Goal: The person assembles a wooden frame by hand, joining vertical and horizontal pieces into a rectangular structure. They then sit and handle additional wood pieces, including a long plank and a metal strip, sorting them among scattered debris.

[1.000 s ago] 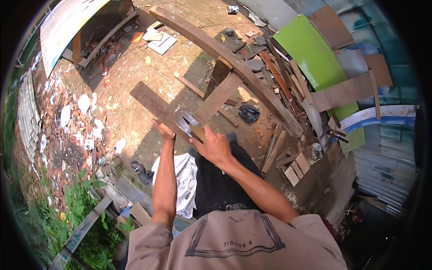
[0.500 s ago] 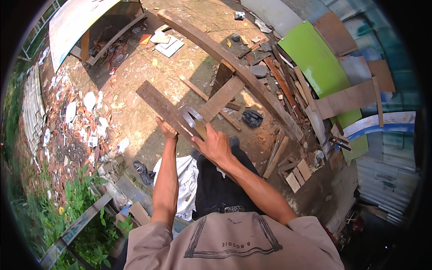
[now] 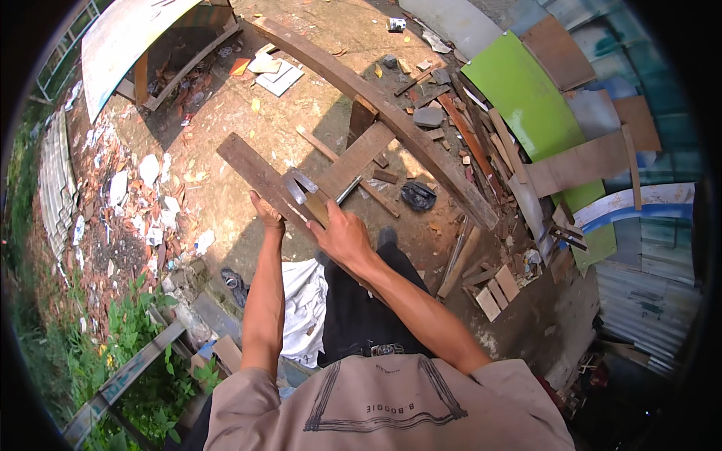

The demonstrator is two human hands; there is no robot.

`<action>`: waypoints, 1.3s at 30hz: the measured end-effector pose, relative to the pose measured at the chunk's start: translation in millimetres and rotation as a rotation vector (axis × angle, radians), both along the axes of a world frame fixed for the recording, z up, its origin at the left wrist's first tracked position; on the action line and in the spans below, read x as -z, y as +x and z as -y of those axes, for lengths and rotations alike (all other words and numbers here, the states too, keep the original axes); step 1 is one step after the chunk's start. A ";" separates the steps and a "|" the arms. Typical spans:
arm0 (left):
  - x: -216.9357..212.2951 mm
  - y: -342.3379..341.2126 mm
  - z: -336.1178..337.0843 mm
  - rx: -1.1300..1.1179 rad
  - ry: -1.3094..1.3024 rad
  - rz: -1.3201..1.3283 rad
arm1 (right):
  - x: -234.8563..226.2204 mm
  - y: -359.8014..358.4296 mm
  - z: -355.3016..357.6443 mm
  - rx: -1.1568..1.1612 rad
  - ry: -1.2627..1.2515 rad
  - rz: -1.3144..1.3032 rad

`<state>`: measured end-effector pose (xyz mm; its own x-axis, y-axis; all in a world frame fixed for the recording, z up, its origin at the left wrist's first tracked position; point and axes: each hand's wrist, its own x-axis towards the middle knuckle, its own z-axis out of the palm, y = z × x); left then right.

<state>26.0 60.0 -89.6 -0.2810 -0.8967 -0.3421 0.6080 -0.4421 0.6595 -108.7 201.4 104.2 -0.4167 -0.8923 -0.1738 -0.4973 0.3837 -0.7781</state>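
We grip the dark plank (image 3: 259,174), its long axis running upper-left: left hand (image 3: 268,216) underneath, right hand (image 3: 344,237) clamping a hand plane (image 3: 310,197) on it.

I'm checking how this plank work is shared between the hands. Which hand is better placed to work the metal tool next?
Right. The right hand already lies on the metal tool atop the dark plank; the left hand grips the plank's edge, probably steadying it.

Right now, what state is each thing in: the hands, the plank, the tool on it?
Left hand: gripping the plank's edge.
Right hand: closed on the tool's handle.
Dark plank: lifted, angled up-left.
Metal-headed tool: resting on the plank.
Long beam: lying on the ground.
Green panel: leaning, propped.
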 end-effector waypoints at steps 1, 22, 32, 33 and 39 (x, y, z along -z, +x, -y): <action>2.4 2.9 2.9 0.007 0.002 0.001 | 3.0 -2.7 2.5 0.013 -0.023 0.031; -119.0 -33.3 -95.2 -0.114 0.185 0.597 | -58.6 -265.2 -142.9 0.477 -0.040 0.201; -160.0 -99.9 -167.4 -0.157 -0.076 1.498 | 24.4 -326.9 -198.8 0.216 -0.006 0.369; -160.2 -100.4 -164.4 -0.164 -0.064 1.542 | 23.1 -325.8 -199.3 0.202 0.014 0.375; -159.7 -106.2 -164.7 -0.206 -0.038 1.672 | 5.9 -322.3 -188.1 0.098 0.174 0.454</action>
